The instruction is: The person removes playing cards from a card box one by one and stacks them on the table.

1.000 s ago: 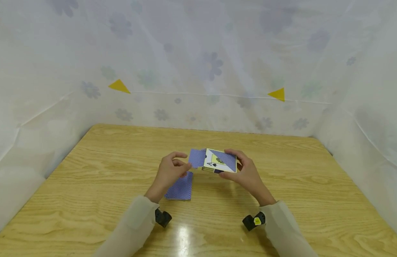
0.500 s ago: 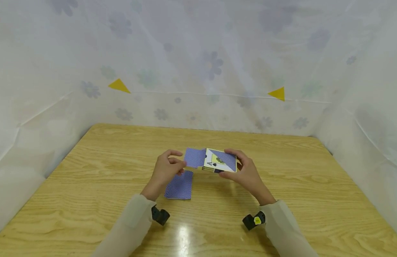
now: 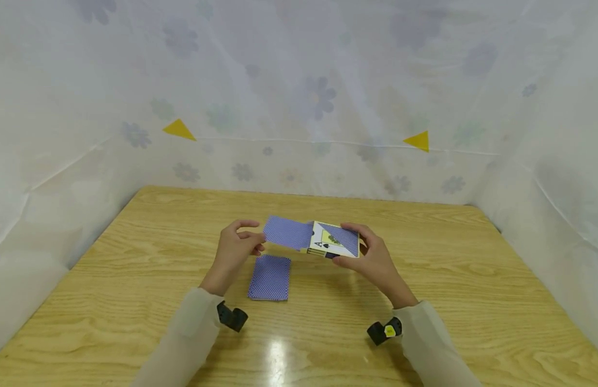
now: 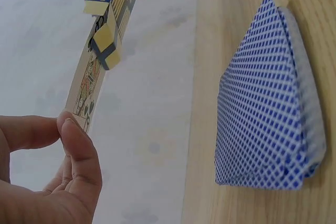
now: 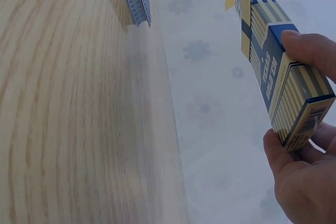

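Note:
My right hand point(image 3: 371, 260) grips a playing-card box point(image 3: 335, 241) above the wooden table point(image 3: 134, 269); the right wrist view shows the box point(image 5: 281, 72) held between thumb and fingers point(image 5: 310, 45). My left hand point(image 3: 233, 250) pinches a blue-backed card point(image 3: 287, 233) that sticks out of the box's left end. In the left wrist view the card point(image 4: 89, 85) shows its face side, held between thumb and finger. A small pile of blue-backed cards point(image 3: 270, 277) lies on the table below the hands, seen as a pile point(image 4: 265, 114) in the left wrist view.
White flowered sheeting point(image 3: 299, 97) walls the table on the back and both sides, with two yellow triangles point(image 3: 179, 129) on it. A wrist camera point(image 3: 231, 317) sits on each forearm. Bare wood lies around the pile.
My left hand has pulled the blue-backed card further left out of the box. The right hand and box stayed nearly still.

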### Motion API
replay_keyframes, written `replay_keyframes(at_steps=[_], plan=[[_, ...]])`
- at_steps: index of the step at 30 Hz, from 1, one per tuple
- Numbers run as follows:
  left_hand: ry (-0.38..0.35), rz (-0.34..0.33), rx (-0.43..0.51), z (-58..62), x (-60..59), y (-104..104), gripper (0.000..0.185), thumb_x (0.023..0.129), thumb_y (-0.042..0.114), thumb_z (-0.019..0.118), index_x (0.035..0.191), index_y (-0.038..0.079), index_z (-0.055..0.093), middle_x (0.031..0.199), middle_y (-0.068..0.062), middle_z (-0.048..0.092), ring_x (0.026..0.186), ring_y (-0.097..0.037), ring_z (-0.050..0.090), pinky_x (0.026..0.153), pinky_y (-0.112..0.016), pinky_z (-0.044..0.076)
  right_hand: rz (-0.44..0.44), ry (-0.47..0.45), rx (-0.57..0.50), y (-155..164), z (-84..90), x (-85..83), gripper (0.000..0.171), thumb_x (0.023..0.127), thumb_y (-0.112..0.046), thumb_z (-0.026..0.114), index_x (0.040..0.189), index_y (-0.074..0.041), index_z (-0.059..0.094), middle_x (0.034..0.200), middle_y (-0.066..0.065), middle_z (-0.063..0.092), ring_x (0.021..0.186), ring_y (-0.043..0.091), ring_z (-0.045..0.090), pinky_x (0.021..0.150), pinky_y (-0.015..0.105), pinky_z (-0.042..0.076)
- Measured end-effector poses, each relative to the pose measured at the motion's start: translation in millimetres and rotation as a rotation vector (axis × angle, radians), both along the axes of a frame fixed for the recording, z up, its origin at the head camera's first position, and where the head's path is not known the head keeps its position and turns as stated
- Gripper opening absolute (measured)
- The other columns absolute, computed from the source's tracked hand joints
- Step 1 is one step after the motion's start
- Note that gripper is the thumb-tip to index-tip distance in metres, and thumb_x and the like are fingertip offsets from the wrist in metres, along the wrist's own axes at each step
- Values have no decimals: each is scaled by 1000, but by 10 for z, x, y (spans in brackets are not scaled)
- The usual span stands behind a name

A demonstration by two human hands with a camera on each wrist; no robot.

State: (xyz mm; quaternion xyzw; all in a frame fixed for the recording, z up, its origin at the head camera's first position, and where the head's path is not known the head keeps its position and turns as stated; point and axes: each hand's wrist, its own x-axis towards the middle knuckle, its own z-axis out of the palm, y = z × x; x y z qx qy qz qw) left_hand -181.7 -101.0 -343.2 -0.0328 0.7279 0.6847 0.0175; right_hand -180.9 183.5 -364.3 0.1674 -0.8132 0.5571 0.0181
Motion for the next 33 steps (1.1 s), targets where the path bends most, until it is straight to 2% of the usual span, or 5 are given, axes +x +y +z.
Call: replay_keyframes(at_steps=[5, 13, 22, 33], plan=[[-7, 19, 5, 12, -24, -81, 36, 92, 4, 60, 125, -5, 50, 71, 4, 65, 60, -7, 60, 66, -27, 56, -3, -6, 0, 7, 3, 2, 70, 75, -6, 79, 137, -8, 47, 142, 12, 42, 121, 23, 44, 90, 11, 41], [-13, 48, 4, 10, -43, -120, 31, 92, 4, 59, 122, -4, 56, 70, 6, 64, 59, -6, 60, 60, -21, 53, -7, -23, 9, 9, -6, 12, 70, 76, -8, 79, 137, -10, 47, 143, 10, 42, 123, 24, 43, 99, 28, 42], [-1, 103, 2, 20, -42, -123, 28, 95, 3, 54, 122, -4, 59, 76, 0, 62, 60, -6, 59, 59, -19, 52, 3, -16, -12, 5, 0, 14, 69, 76, -7, 79, 137, -10, 47, 143, 9, 42, 121, 23, 44, 91, 14, 42], [-31, 115, -18, 4, -66, -141, 28, 101, 5, 41, 121, -5, 58, 77, -2, 52, 61, -7, 55, 58, -17, 50, -2, -22, -15, 13, -5, 13, 69, 76, -6, 79, 137, -9, 47, 143, 10, 42, 120, 23, 44, 89, 11, 42]])
